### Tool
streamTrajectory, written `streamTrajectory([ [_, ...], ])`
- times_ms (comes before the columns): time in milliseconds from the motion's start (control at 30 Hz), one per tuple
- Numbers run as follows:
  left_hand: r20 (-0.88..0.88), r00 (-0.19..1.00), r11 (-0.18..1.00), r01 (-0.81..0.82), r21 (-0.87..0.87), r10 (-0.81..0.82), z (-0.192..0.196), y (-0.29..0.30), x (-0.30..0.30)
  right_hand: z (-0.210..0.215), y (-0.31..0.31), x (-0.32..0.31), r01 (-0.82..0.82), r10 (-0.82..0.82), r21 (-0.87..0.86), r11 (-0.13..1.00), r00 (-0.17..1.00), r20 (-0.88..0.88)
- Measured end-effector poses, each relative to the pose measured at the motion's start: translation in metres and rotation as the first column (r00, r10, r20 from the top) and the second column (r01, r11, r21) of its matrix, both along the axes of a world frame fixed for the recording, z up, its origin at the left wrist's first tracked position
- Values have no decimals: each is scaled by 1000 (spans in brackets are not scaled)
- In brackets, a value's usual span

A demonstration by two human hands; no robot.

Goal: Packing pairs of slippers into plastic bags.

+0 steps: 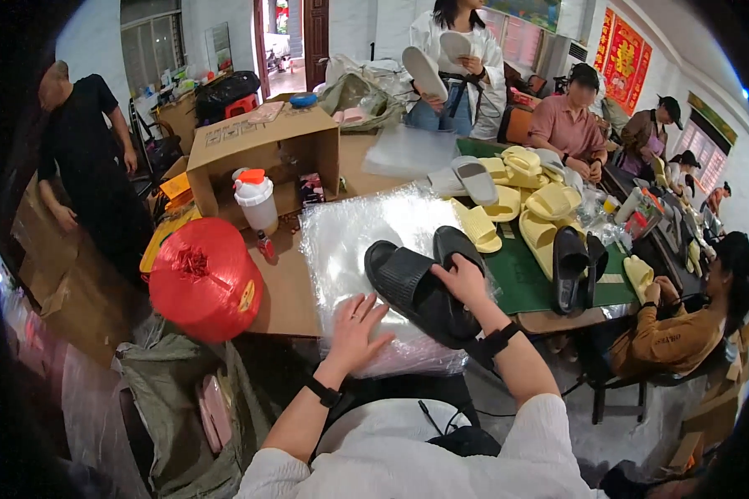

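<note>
While my right hand [464, 283] grips the black slippers [401, 273] above the stacked plastic sheets [334, 237], probably pinched together so the pair handles as one, my left hand [354, 333] lies open, fingers spread, apparently steadying that slick pile.

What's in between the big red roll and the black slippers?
In the head view, a strip of brown tabletop comes after the red roll, then clear plastic sheets, with the left hand over them, before the black slippers.
</note>
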State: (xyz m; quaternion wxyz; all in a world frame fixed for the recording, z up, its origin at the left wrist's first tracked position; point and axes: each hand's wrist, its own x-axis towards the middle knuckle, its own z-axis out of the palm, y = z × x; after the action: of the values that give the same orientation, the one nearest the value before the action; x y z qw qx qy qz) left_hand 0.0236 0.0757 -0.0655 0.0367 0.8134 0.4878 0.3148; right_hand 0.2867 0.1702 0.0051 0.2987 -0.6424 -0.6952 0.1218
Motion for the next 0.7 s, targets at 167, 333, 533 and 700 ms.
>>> streamTrajectory([
  [167, 2, 1000, 1000, 3, 21, -4, 1, 0, -2, -6, 12, 12, -88, 88, 61, 994, 996, 9],
  [333, -9, 1000, 999, -12, 37, 12, -2, -1, -2, -1, 7, 4, -253, 229, 172, 952, 962, 148],
  [533, -12, 1000, 1000, -5, -4, 5, 0, -2, -1, -6, 16, 10, -342, 345, -72, 937, 868, 359],
  [700, -6, 1000, 1000, 1, 13, -1, -2, -1, -2, -25, 19, 6, -331, 296, 91, 939, 915, 274],
])
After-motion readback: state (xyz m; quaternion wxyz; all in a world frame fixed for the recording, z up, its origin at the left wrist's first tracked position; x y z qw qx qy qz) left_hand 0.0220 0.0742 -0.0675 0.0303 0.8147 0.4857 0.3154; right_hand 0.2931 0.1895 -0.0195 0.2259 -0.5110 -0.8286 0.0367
